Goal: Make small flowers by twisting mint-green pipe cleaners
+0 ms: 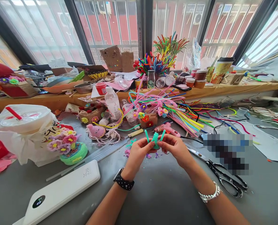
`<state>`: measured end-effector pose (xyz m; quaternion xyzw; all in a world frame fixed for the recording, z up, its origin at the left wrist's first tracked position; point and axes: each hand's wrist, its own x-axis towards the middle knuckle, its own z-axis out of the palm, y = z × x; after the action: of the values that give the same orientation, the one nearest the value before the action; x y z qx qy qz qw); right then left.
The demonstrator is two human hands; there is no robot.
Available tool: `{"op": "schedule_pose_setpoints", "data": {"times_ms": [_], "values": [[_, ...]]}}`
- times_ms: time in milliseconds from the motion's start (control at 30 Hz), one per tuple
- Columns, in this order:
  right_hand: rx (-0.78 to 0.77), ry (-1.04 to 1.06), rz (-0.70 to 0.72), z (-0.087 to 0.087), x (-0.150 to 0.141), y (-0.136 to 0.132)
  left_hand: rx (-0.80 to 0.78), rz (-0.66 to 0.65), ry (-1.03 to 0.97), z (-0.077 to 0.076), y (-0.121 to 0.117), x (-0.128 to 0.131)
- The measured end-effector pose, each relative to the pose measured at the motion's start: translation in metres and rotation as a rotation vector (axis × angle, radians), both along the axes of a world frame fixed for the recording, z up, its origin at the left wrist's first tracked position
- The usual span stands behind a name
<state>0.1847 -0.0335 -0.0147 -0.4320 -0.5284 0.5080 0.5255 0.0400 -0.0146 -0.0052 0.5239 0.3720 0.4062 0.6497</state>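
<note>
Both my hands meet over the middle of the grey table, pinching a green pipe cleaner bent into several loops, with two ends sticking up. My left hand, with a dotted watch band at the wrist, grips its left side between thumb and fingers. From the right, my right hand pinches the other side; a silver bracelet circles that wrist. Just beyond the fingers lie small purple and pink pipe-cleaner flowers, partly covered by my hands. Another green twisted piece rests left of my fingers.
Black-handled scissors lie to the right, beside a pink glue gun. A white power bank sits at front left, near a bagged drink cup and a potted flower craft. Loose pipe cleaners spread behind.
</note>
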Motion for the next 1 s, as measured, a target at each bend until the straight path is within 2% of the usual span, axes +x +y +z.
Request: {"op": "schedule_pose_setpoints", "data": {"times_ms": [133, 333, 433, 600, 767, 867, 1000], "values": [[-0.006, -0.045, 0.010, 0.0006, 0.0000, -0.0004, 0.034, -0.019, 0.063, -0.0002, 0.0000, 0.0004], [0.048, -0.171, -0.029, 0.0018, 0.0013, -0.0013, 0.055, 0.095, 0.028, -0.0058, -0.0011, 0.0024], [0.127, -0.223, -0.061, 0.0031, 0.0005, -0.0024, 0.025, 0.120, -0.005, -0.0066, -0.0015, 0.0041], [0.388, -0.369, -0.346, 0.0051, -0.0009, -0.0049, -0.043, 0.123, -0.029, -0.0040, -0.0035, 0.0066], [0.514, -0.634, -0.339, 0.0061, -0.0021, -0.0071, -0.081, 0.116, -0.038, -0.0037, -0.0051, 0.0084], [0.522, -0.641, -0.370, 0.0044, -0.0024, -0.0059, -0.091, 0.076, -0.058, -0.0051, -0.0047, 0.0088], [0.380, -0.499, -0.377, 0.0002, -0.0019, -0.0031, -0.081, 0.002, -0.103, -0.0083, -0.0027, 0.0083]]}}
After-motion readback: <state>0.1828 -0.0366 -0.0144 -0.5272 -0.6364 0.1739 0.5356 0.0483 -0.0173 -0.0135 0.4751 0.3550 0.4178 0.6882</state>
